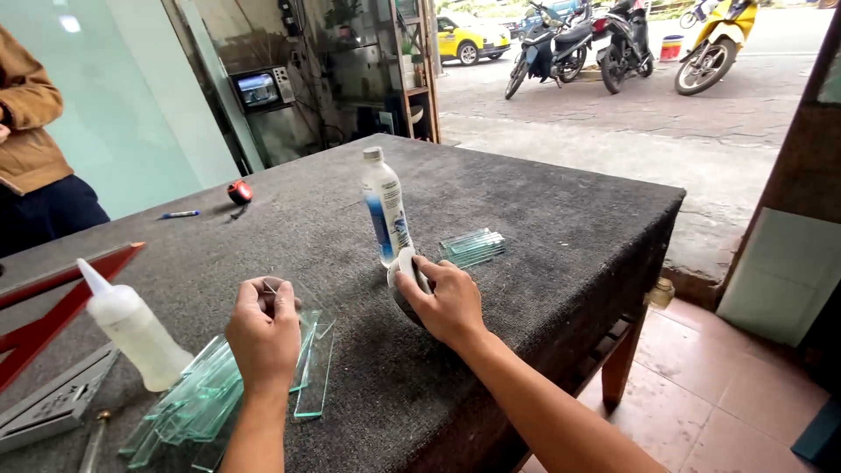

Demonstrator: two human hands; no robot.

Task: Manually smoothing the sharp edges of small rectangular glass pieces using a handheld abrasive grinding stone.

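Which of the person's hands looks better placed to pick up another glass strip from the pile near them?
Probably the left hand. It hovers right over the pile of glass strips, pinching a small piece. The right hand sits farther off, resting on a roll of tape beside the plastic bottle.

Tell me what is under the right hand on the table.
The right hand covers a roll of white tape lying on the grey felt table, beside the upright bottle. Only the roll's upper edge shows; the rest is hidden.
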